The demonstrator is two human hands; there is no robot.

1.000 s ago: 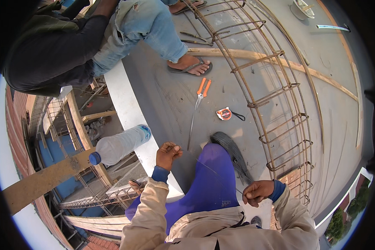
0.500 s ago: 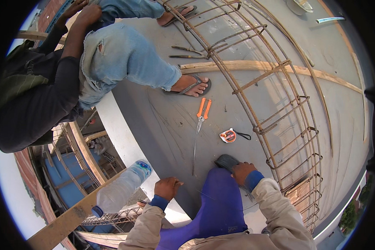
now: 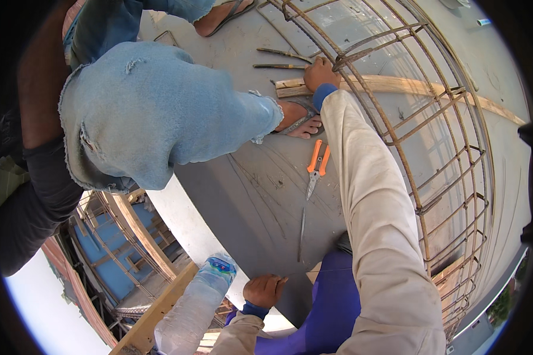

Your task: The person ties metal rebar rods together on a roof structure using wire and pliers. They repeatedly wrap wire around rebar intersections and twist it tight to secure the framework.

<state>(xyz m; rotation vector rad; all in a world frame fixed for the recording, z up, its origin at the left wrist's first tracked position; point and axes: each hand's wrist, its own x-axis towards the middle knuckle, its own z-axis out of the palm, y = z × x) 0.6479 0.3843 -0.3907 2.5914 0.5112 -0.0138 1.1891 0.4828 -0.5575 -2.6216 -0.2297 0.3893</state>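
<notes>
My right hand reaches far forward, its fingers curled over the jaw end of long-handled pincers lying on the floor beside the rebar cage. The jaws are hidden under the hand. Close to my body, my left hand is closed in a pinch at one end of a thin wire, which crosses over my purple-clad knee. Orange-handled snips lie on the grey floor, with a thin metal strip just below their tips.
A person in torn jeans sits at the left, one sandalled foot next to my right forearm. A plastic bottle lies by a wooden beam near the white ledge, beyond which the level drops. A timber strip runs under the cage.
My right hand has left the dark object by my knee and stretched forward to the pincers. The tape measure is now out of sight, where my right sleeve lies. The view has shifted.
</notes>
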